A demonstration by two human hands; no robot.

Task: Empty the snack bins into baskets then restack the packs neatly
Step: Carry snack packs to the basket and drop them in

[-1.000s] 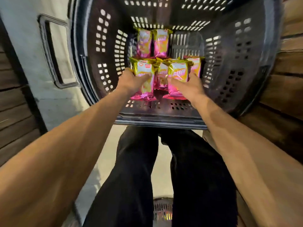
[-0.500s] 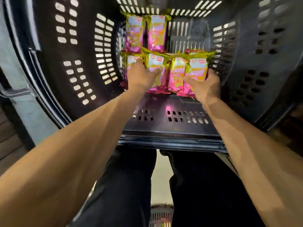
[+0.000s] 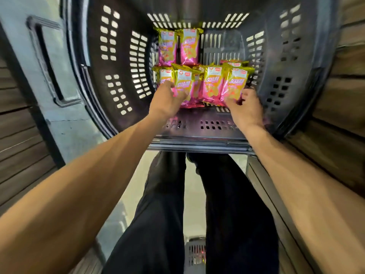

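Dark slotted bin (image 3: pixel 120 56) beside wood slats (image 3: pixel 345 95): squaring snack packs.
Front row (image 3: pixel 212 84) at centre, back pair (image 3: pixel 177 46) at 12 o'clock; left hand (image 3: pixel 167 101) grips left pack (image 3: pixel 182 82), right hand (image 3: pixel 245 108) pinches right pack (image 3: pixel 237 82), probably aligning edges.

- Pink-and-gold foil snack packs (image 3: pixel 212 84) at the fingers (image 3: pixel 166 88): glossy, crinkled film.
- Dark grey perforated plastic basket (image 3: pixel 122 56) around the fingers: smooth, faint sheen.
- Black cloth trousers (image 3: pixel 162 214) below them: matt.
- Brown wooden slats (image 3: pixel 339 107) right of them: grained.
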